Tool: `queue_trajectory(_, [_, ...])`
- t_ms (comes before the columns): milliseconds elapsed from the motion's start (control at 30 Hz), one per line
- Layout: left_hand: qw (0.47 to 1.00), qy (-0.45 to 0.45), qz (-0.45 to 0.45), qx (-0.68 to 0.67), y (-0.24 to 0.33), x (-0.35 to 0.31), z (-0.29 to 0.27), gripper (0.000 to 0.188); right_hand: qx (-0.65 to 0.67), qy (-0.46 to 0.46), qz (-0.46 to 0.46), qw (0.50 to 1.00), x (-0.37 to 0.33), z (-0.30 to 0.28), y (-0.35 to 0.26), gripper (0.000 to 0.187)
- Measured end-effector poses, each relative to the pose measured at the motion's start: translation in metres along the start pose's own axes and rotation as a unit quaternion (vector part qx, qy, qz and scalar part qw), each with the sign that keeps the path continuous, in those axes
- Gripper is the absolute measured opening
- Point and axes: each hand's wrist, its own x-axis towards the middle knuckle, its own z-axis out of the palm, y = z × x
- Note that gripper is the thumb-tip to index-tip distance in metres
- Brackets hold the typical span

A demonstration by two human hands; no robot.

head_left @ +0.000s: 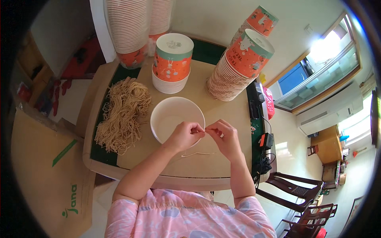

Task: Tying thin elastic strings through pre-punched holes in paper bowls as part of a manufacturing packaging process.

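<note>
A white paper bucket (162, 119) stands with its mouth towards me at the middle of the table. My left hand (185, 137) is pinched at the bucket's near right rim. My right hand (225, 139) is pinched just to the right of it, the fingertips of both almost meeting. What they hold is too small to make out. A short piece of cream cord (198, 153) lies on the table below my hands. To the left of the bucket rests a large tangled heap of the same kind of cord (124, 113).
Behind stand an upside-down stack of orange and green paper buckets (173, 65), a taller leaning stack (238, 65) and plastic-wrapped stacks (129, 27). A power strip (254, 107) and cables run along the table's right edge. A big cardboard box (47, 170) stands at the left, wooden chairs (293, 190) at the right.
</note>
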Motion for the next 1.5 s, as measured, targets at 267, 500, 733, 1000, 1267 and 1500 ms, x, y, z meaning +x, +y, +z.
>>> queue_trajectory(267, [0.993,-0.043,-0.039,0.106,0.004,-0.002,-0.019,0.016,-0.069,0.024,-0.006,0.997,0.002,-0.001,0.001,0.010])
queue_trajectory(500, [0.960,-0.132,-0.200,-0.144,0.005,0.021,-0.022,0.032,-0.061,0.077,-0.063,0.993,0.001,0.034,0.003,0.009])
queue_trajectory(733, [0.916,-0.223,-0.311,-0.117,0.012,0.037,-0.029,0.037,-0.135,0.128,-0.201,0.962,-0.004,0.054,0.020,0.014])
queue_trajectory(1000, [0.918,-0.227,-0.303,-0.116,-0.002,0.042,-0.032,0.018,-0.117,0.140,-0.247,0.952,-0.005,0.053,0.022,0.018])
queue_trajectory(1267, [0.933,-0.168,-0.255,-0.189,0.000,0.025,-0.029,0.008,0.035,0.197,-0.117,0.973,-0.011,0.059,0.024,0.015])
queue_trajectory(1500, [0.891,-0.145,-0.264,-0.338,0.006,0.011,-0.023,0.007,0.020,0.201,-0.111,0.973,-0.019,0.056,0.025,0.010])
